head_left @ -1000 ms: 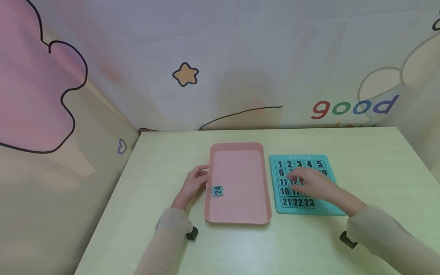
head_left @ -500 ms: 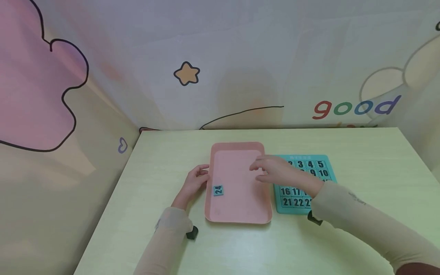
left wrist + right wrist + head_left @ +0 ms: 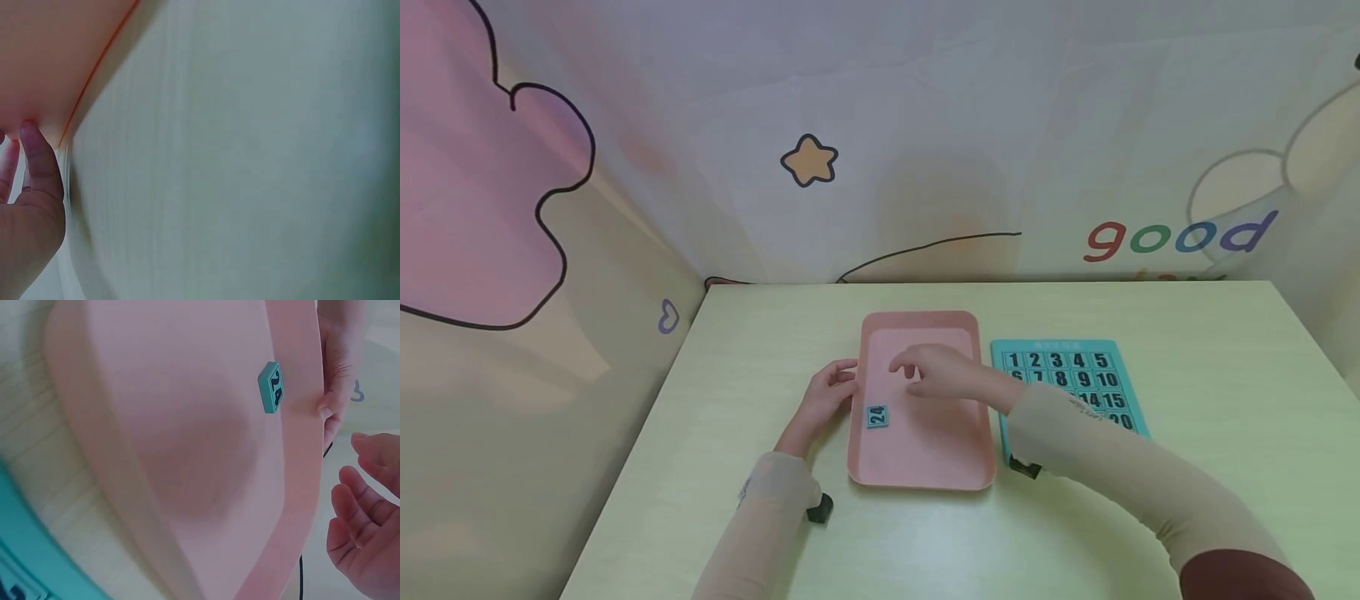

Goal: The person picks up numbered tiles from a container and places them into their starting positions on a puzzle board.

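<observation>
My left hand (image 3: 820,404) rests against the left wall of a pink tray (image 3: 925,462); in the left wrist view the thumb (image 3: 42,159) touches the tray's side. A small turquoise number tile (image 3: 877,416) marked 24 lies sideways in the tray, close to that wall. Over the tray's middle hovers my right hand (image 3: 943,373), up and to the right of the tile. Its fingers are loosely bent, and the right wrist view shows nothing between thumb and fingers (image 3: 353,500).
A turquoise number board (image 3: 1078,371) filled with numbered tiles lies right of the tray. My right forearm covers its lower part. The pale wooden table (image 3: 925,550) ends at a decorated wall (image 3: 925,125) behind.
My right hand has moved left from above the number board to above the tray. My left hand, the tray and the tile have stayed in place.
</observation>
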Motion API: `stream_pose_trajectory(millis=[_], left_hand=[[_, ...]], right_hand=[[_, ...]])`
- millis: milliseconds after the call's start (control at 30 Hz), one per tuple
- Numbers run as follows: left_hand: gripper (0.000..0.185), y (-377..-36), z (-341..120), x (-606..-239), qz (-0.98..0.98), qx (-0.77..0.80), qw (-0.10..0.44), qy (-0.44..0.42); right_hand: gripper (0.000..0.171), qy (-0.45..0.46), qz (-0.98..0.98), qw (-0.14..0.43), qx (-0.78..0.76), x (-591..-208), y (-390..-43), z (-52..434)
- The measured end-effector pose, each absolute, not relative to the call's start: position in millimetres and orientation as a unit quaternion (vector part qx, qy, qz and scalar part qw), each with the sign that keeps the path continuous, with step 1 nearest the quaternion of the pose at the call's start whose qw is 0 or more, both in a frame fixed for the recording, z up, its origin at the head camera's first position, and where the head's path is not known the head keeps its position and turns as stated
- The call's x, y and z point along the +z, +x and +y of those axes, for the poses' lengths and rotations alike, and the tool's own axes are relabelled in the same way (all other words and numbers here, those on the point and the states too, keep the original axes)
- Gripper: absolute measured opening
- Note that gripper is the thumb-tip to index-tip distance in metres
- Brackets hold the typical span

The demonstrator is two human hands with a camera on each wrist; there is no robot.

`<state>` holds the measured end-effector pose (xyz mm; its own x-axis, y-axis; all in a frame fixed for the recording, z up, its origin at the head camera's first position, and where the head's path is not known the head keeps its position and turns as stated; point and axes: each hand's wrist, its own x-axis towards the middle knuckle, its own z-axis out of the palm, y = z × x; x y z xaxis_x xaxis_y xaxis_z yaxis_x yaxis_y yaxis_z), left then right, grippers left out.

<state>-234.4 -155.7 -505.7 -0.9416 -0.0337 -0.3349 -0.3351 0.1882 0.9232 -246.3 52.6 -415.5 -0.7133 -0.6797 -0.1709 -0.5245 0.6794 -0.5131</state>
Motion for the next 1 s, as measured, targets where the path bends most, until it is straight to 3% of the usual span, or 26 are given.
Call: stream_pose_trajectory(millis=[467,1000], left_hand=[[0.038,-234.2,-156.7,-504.6,0.767,0.617,0.126,-0.124],[0.04,-234.0,-157.5,-505.1,0.764,0.625,0.117,-0.113]], right_hand=[[0.037,-0.321,0.88,0.259,-0.235,-444.7,-253.0,23.1],[0.045,-0.369,0.874,0.253,-0.19,-466.6,-249.7,7.6]])
